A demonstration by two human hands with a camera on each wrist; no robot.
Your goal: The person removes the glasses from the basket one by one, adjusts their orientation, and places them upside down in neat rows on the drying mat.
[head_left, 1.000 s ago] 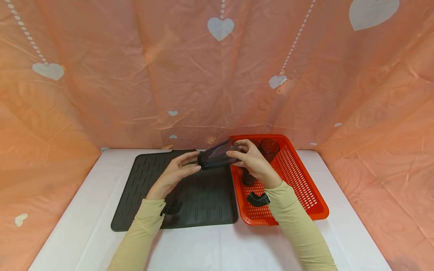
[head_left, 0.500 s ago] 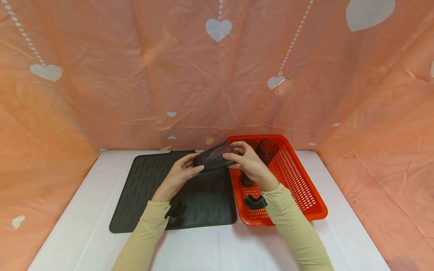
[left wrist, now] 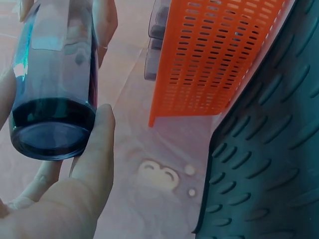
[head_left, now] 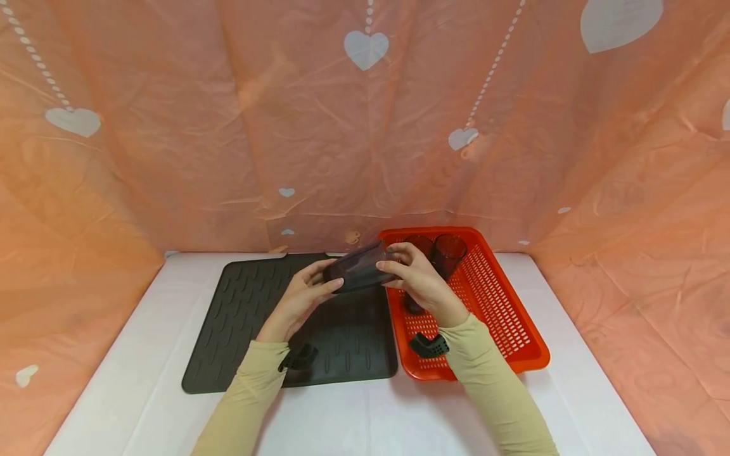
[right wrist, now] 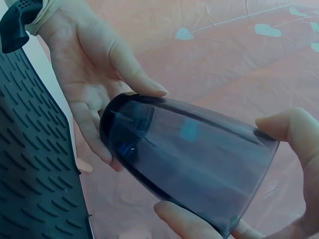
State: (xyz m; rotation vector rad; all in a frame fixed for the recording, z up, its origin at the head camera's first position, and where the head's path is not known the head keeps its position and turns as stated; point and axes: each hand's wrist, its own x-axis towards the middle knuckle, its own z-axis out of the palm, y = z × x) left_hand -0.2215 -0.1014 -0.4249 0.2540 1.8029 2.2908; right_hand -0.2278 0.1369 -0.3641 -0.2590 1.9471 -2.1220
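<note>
The table's (head_left: 319, 424) basket (head_left: 495, 304) holds glasses (head_left: 447, 254); hands (head_left: 422, 282) grip another glass (head_left: 358, 268).

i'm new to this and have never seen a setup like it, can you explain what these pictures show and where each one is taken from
There is no machine here: a person's bare left hand and right hand do the work. The widest picture comes from a camera worn on the head, looking forward and down. The two close-ups come from cameras on each wrist.

On the white surface lies a dark ridged mat, with a red-orange basket to its right. More dark glasses are in that basket.

Both hands hold one tinted drinking glass, tilted on its side: the left hand at its thick base, the right near its rim.
</note>
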